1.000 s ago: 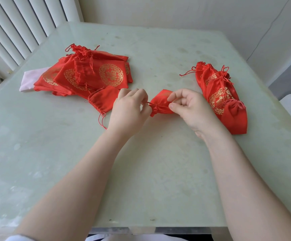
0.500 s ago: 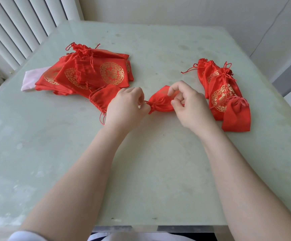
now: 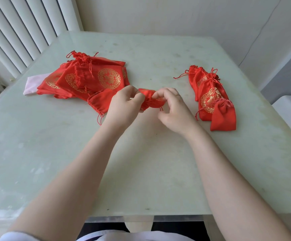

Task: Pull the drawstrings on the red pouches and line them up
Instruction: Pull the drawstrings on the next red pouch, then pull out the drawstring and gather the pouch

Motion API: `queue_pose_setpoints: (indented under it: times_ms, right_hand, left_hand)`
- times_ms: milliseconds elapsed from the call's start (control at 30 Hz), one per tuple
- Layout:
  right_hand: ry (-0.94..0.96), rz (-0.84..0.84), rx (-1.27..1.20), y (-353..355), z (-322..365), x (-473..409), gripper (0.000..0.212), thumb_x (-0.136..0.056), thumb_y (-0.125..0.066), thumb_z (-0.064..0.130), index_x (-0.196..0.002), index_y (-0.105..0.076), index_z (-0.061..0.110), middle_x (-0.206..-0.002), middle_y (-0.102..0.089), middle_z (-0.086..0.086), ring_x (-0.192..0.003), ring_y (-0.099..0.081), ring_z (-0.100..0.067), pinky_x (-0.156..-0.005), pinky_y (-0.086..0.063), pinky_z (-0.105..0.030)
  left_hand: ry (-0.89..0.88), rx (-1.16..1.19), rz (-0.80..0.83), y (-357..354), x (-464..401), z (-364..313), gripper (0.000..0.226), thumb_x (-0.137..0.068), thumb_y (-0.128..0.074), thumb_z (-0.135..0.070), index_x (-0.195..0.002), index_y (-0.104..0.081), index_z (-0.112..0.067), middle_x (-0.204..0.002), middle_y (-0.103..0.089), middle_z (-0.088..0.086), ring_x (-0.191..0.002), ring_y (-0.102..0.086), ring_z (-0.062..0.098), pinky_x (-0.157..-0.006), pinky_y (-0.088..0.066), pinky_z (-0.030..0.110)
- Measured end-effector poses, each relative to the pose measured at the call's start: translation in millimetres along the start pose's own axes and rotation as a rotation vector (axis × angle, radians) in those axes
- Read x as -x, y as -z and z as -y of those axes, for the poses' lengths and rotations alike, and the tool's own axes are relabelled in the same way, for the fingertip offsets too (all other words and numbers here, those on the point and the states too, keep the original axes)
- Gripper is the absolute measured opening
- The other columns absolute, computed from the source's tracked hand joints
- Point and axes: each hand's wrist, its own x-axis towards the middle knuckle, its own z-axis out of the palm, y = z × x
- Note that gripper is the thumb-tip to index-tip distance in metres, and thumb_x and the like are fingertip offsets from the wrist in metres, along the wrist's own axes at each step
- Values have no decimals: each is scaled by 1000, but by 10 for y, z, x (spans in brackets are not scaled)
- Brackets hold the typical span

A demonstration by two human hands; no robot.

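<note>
Red pouch half hidden, pinched between left hand, right hand.

Two bare forearms entered from the bottom of the frame, uncovered from the wrists down to the lower edge. The left hand wore nothing on the fingers that showed. The right hand carried a thin, plain band on one finger, the ring's colour pale and metallic. At the bottom left corner a short sleeve in white or very pale lilac cloth ended above the elbow. Along the bottom centre of the frame lay more of the same pale garment, softly folded, with no print, buttons or markings that could be made out. No watch or bracelet-like item showed at either wrist.
</note>
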Motion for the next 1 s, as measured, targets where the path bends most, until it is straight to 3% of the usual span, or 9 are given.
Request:
queue_pose_setpoints:
  times_ms: [100, 167, 233, 367, 500, 600, 733, 833, 1000]
  right_hand:
    - [-20, -3, 133, 79, 56, -32, 34, -75, -69, 14, -108, -57, 12, -113, -56, -5, -103, -53, -19, -85, -41, -26]
    - [-36, -30, 74, 156, 108, -34, 25, -79, -68, 17, -103, -60, 12, -98, -64, -3, -90, -58, -19, -76, -42, -28]
    - [-30, -72, 24, 245, 137, -22, 16, -81, -64, 14, -97, -64, 11, -88, -66, -4, -85, -60, -22, -76, -45, -33]
    - [-119, -108, -124, 447, 74, 87, 14, -81, -66, 23, -92, -65, 14, -87, -69, -4, -82, -64, -19, -78, -49, -41]
    - [-194, -94, -30, 662, -98, 270, 9, -82, -67, 23, -84, -59, 28, -80, -63, 11, -77, -60, -10, -69, -44, -27]
    - [-269, -166, 47, 794, -266, 412, 9, -80, -68, 21, -82, -59, 23, -77, -63, 6, -80, -62, -18, -73, -46, -33]
    - [-359, -328, 173, 999, -483, 508, 15, -81, -66, 24, -93, -61, 15, -87, -63, -3, -88, -59, -26, -66, -35, -27]
    - [-415, -413, 204, 1127, -612, 522, 20, -81, -65, 22, -98, -57, 16, -96, -64, -5, -94, -58, -27, -68, -35, -27]
    - [-492, -410, 287, 1066, -629, 499, 36, -84, -56, 13, -119, -47, 13, -126, -51, -12, -118, -45, -32, -93, -35, -37]
  left_hand:
    - [24, 110, 43, 17, -23, -110, 11, -78, -44, -15, -69, -50, -12, -60, -65, 2, -61, -67, 20, -77, -56, 44]
    - [24, 210, 84, 18, -7, -199, 18, -88, -42, -8, -71, -48, -11, -68, -62, 8, -52, -61, 16, -62, -55, 34]
    - [-11, 265, 124, 1, 56, -267, 19, -92, -44, -15, -74, -51, -12, -67, -61, 2, -52, -55, 13, -53, -44, 25]
    - [-145, 73, 189, -154, 152, -166, 14, -77, -67, -28, -85, -57, -23, -75, -63, -9, -62, -56, 0, -59, -45, 13]
    - [-146, -39, 333, -461, 257, -55, 30, -83, -63, -7, -83, -43, -30, -77, -62, -6, -62, -57, 8, -64, -48, 27]
    - [-106, 1, 356, -706, 291, -50, 33, -85, -62, -7, -83, -35, -26, -73, -62, -3, -64, -54, 20, -62, -44, 32]
    - [-177, -57, 418, -981, 302, -100, 39, -83, -65, -8, -87, -31, -25, -82, -65, 0, -63, -56, 9, -63, -44, 20]
    - [-252, -198, 493, -1139, 299, -121, 34, -80, -67, -7, -88, -37, -21, -88, -67, 4, -75, -60, 17, -73, -45, 25]
    - [-311, -307, 446, -1296, 243, -129, 25, -80, -65, -5, -73, -46, -19, -77, -56, -3, -76, -54, 15, -66, -38, 19]
